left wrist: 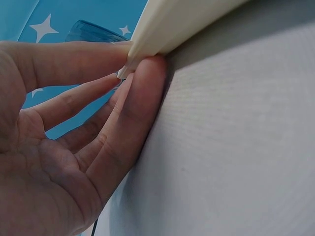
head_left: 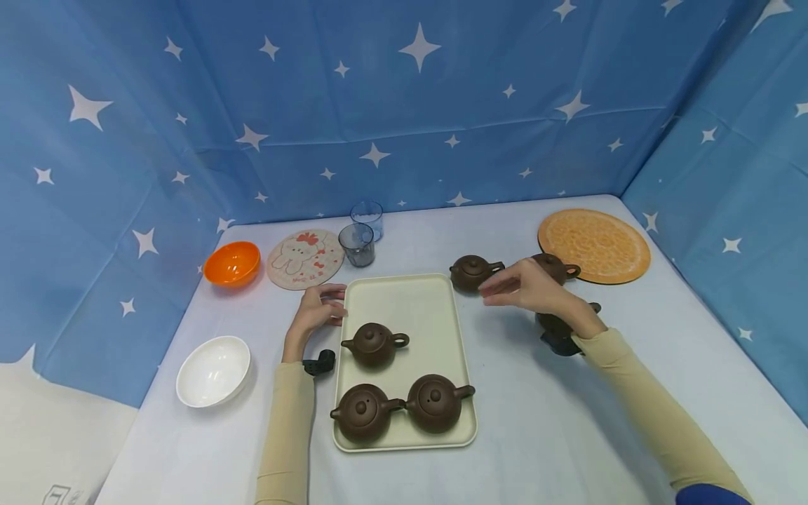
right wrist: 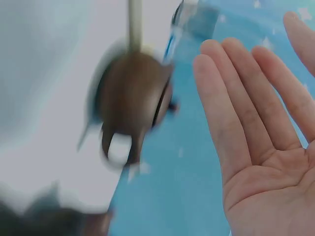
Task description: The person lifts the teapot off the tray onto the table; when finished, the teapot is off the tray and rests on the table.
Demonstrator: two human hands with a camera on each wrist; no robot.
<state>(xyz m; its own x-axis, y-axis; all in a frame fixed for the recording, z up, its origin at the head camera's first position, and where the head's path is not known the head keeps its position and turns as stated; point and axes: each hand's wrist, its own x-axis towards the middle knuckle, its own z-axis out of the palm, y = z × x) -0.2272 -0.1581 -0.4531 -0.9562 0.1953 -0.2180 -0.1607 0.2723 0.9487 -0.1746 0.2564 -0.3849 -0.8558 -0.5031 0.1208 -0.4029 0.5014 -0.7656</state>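
Note:
My left hand (head_left: pixel 318 308) pinches the left rim of a cream tray (head_left: pixel 404 298); in the left wrist view thumb and fingers meet at the tray's edge (left wrist: pixel 162 29). On the tray are three dark brown teapots: one near the middle (head_left: pixel 374 345), one at the front left (head_left: pixel 364 412) and one at the front right (head_left: pixel 435 402). To the tray's right, my right hand (head_left: pixel 527 286) hovers with extended fingers and nothing in them. Its fingertips are near the handle of another brown teapot (head_left: pixel 470 272), blurred in the right wrist view (right wrist: pixel 133 93).
Two more brown teapots (head_left: pixel 550 266) (head_left: pixel 555 328) are partly hidden by the right hand and forearm. An orange round mat (head_left: pixel 596 245) lies at the back right. Back left are two glasses (head_left: pixel 358 245), a rabbit-patterned mat (head_left: pixel 303 259), an orange bowl (head_left: pixel 233 264) and a white bowl (head_left: pixel 213 372).

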